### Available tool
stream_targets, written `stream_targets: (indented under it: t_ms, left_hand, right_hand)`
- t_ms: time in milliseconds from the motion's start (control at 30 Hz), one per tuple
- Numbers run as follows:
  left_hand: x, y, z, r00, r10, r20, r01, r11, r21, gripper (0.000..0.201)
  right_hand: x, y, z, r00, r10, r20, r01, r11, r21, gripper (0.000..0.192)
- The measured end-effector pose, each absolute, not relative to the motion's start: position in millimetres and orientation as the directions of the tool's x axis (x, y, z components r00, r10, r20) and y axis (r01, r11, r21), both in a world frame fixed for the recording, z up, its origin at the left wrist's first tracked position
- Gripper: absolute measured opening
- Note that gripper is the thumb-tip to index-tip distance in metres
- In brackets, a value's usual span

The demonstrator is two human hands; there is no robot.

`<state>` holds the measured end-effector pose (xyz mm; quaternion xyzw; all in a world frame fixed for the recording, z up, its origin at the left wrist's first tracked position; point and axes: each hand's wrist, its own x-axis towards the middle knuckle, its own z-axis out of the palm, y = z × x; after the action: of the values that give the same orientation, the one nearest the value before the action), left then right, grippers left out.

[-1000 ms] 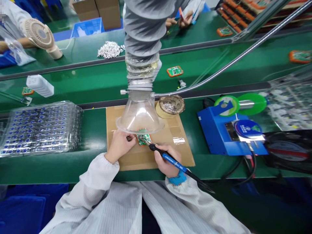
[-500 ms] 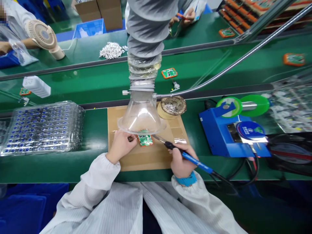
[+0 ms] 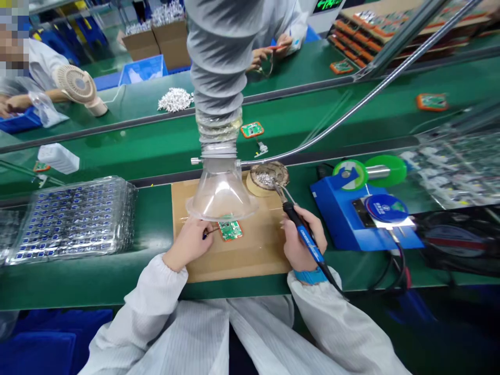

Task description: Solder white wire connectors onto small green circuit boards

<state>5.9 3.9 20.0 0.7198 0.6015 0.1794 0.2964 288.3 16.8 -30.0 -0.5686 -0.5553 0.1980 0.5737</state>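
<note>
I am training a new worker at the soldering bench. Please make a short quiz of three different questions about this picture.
1. True or false: the soldering iron is in the right hand.
2. The iron's tip points at: A) the circuit board B) the round tip cleaner C) the blue station.
3. What hangs above the board?

Key: 1 true. 2 B. 3 the clear fume hood; the left hand rests beside the board.
</note>
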Motion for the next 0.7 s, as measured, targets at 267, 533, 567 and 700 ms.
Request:
stream_targets:
  t_ms: [267, 533, 567, 700]
  left_hand:
    - [-61, 33, 29, 0.135, 0.848, -0.512, 0.023, 0.514, 0.857, 0.029]
    - [-105, 140, 44, -0.675, 0.732, 0.099, 0.322, 0.171, 0.931, 0.017]
    - [-104, 148, 44, -0.652, 0.718, 0.244, 0.475, 0.136, 0.869, 0.02]
    - [-77, 164, 30, -0.21, 0.944, 0.253, 0.729, -0.021, 0.685, 0.014]
  right_hand:
    - [281, -16, -36, 0.339, 0.885, 0.318, 0.294, 0.222, -0.93, 0.026]
    - [278, -10, -30, 0.391, 0.881, 0.266, 0.212, 0.194, -0.958, 0.024]
    - [278, -10, -29, 0.389, 0.882, 0.265, 0.218, 0.191, -0.957, 0.024]
    - [279, -10, -31, 0.379, 0.886, 0.267, 0.261, 0.174, -0.95, 0.024]
